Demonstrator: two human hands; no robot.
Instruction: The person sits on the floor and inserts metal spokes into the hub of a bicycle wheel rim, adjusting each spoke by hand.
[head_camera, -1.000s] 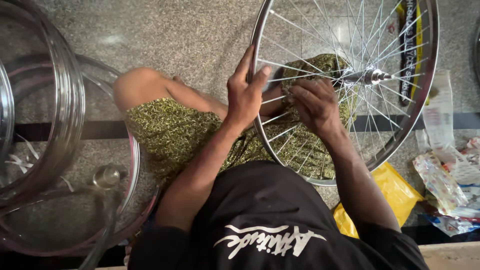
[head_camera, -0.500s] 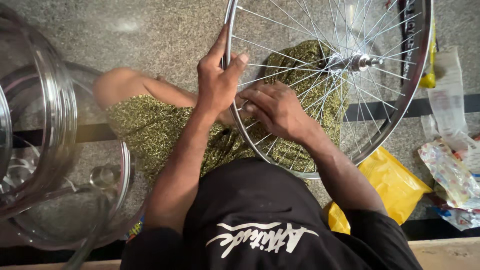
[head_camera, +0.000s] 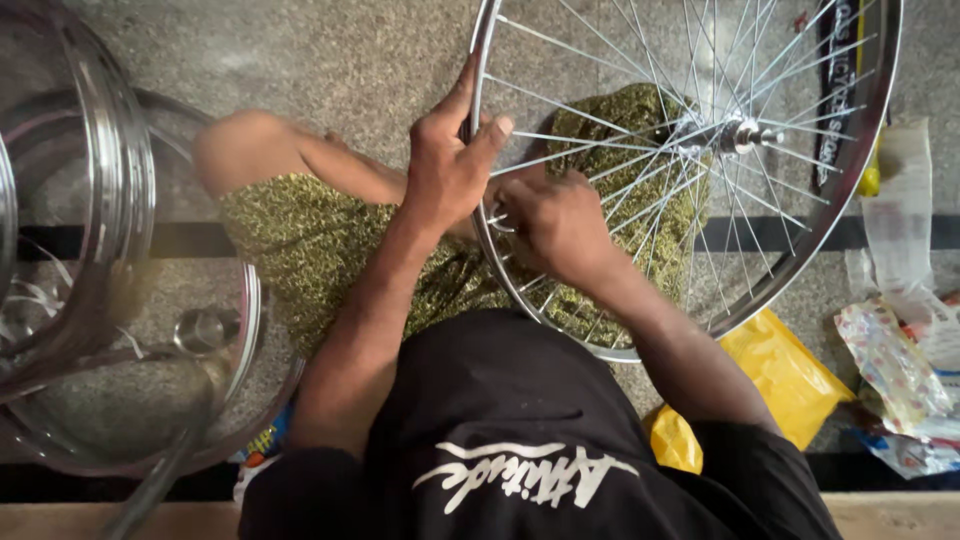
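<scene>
The wheel (head_camera: 690, 170) stands tilted over the person's lap, its hub (head_camera: 738, 134) up and right of both hands. Nearest the body, the right hand (head_camera: 560, 228) is curled inside the rim's lower left arc; whether it pinches anything cannot be told. Just beyond, the left hand (head_camera: 447, 165) grasps the rim (head_camera: 478, 90) from outside.
</scene>
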